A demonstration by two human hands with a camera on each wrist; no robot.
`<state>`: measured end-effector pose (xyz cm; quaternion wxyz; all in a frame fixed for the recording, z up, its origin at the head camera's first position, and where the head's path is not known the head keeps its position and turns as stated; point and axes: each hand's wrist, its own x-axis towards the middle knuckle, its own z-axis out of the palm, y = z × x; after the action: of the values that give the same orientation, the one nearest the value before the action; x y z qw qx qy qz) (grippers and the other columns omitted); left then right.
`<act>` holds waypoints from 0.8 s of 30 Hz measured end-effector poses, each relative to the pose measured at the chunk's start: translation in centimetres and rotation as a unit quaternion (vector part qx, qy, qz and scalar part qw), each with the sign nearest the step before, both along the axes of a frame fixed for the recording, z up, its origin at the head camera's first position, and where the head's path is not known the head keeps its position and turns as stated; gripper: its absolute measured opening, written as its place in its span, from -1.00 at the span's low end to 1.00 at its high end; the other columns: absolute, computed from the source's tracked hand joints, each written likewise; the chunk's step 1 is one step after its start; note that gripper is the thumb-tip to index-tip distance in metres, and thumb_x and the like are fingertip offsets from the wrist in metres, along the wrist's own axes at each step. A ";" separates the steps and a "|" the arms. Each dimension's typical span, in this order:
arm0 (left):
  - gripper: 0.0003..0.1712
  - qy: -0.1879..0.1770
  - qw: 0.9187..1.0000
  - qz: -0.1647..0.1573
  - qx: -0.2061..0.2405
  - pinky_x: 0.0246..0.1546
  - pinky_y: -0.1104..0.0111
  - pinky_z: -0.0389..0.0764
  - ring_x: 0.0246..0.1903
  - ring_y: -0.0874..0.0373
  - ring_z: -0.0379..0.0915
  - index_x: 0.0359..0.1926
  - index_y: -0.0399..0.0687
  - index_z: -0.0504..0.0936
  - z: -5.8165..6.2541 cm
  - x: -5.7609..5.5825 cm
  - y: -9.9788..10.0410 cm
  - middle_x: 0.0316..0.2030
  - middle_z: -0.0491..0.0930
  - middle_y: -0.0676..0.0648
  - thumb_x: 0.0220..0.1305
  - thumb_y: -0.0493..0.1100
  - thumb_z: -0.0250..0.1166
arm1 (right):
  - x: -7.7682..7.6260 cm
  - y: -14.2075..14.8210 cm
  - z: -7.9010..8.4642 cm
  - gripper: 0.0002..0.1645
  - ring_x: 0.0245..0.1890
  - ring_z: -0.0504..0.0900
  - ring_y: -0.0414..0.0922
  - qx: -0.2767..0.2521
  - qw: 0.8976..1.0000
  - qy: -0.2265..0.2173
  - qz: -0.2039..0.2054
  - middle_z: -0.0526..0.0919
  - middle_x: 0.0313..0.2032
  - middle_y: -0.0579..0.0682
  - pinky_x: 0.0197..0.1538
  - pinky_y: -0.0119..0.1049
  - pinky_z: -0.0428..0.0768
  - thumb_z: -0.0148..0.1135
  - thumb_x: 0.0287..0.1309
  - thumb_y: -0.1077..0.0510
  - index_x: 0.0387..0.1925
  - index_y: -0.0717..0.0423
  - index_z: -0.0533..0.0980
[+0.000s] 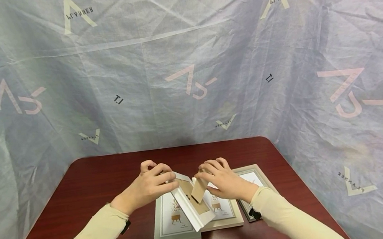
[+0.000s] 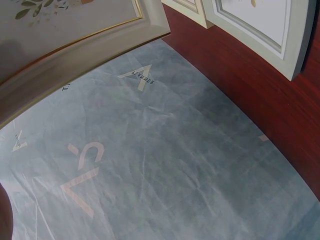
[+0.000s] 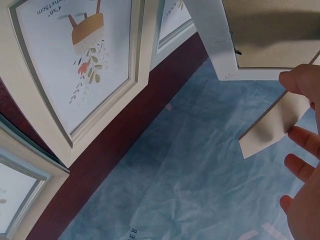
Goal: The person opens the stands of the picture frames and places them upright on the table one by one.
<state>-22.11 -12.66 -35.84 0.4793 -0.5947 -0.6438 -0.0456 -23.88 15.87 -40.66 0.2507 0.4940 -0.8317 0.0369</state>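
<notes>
My left hand (image 1: 149, 185) grips a white-edged picture frame (image 1: 186, 206) by its upper left side. The frame is tilted above the table with its brown backboard (image 3: 275, 30) toward me. Between thumb and fingers, my right hand (image 1: 223, 180) pinches the flat tan stand leg (image 3: 270, 122), which is swung out from the backboard. A small black fitting shows at the leg's lower end in the head view. In the left wrist view, the held frame's front (image 2: 85, 42) has a gold inner line around a plant print.
Under the held frame lie a grey-green picture frame (image 1: 176, 238) and a cream one (image 1: 230, 222), both face up. Farther right, a beige frame (image 1: 256, 170) overlaps a dark-edged one (image 1: 247, 214). Grey printed cloth (image 1: 185, 58) hangs behind the dark red table (image 1: 97, 182).
</notes>
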 end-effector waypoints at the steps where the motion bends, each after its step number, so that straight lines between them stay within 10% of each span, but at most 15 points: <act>1: -0.77 -0.001 1.000 0.001 -0.001 -0.27 0.06 0.12 -0.26 0.17 0.42 -0.31 0.10 0.60 0.0 0.0 0.0 -0.32 0.49 0.15 0.24 -0.33 0.08 | 0.0 0.0 0.0 -0.33 0.13 0.25 -0.04 0.000 1.000 -0.001 0.000 0.36 0.08 -0.03 0.03 0.01 0.11 0.33 -0.12 0.07 0.12 -0.11 0.37; 24: -0.71 0.002 1.000 0.004 0.020 -0.32 0.08 0.09 -0.32 0.17 0.40 -0.35 0.11 0.62 0.8 0.6 -0.3 -0.35 0.52 0.14 0.35 -0.24 -0.02 | -0.1 0.7 0.0 -0.35 0.17 0.21 0.03 -0.025 1.000 -0.012 -0.008 0.33 0.14 0.05 0.09 0.03 0.09 0.30 -0.11 0.06 0.12 -0.08 0.37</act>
<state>-21.46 -12.94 -35.01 0.4926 -0.5825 -0.6441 -0.0561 -24.02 16.55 -40.65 0.2530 0.4801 -0.8376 0.0617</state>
